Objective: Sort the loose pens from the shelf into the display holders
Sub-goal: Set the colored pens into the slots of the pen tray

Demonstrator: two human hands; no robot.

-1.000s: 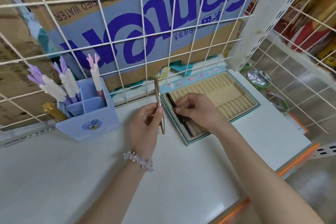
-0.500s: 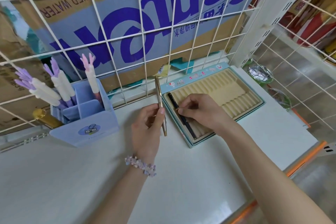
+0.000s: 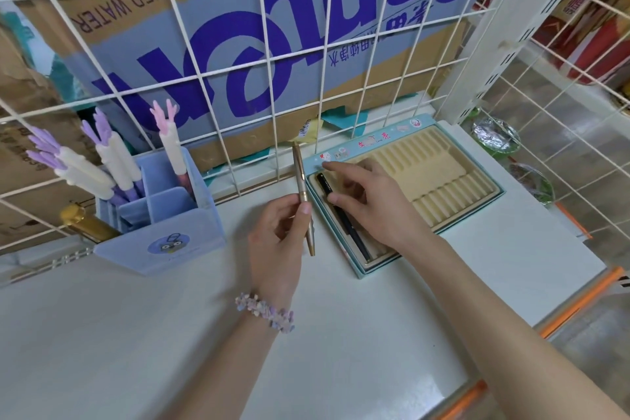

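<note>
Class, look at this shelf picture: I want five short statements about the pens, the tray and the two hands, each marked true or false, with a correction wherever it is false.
1. The left hand holds a gold pen. True.
2. The black pen lies in the ridged tray. True.
3. The right hand grips the black pen tightly. False: its fingers are spread open above the tray, and the pen lies in its slot.
4. The blue holder stands to the right of the tray. False: it stands to the left.
5. Every tray slot is filled. False: only the black pen is seen there; the other visible slots are bare.
</note>
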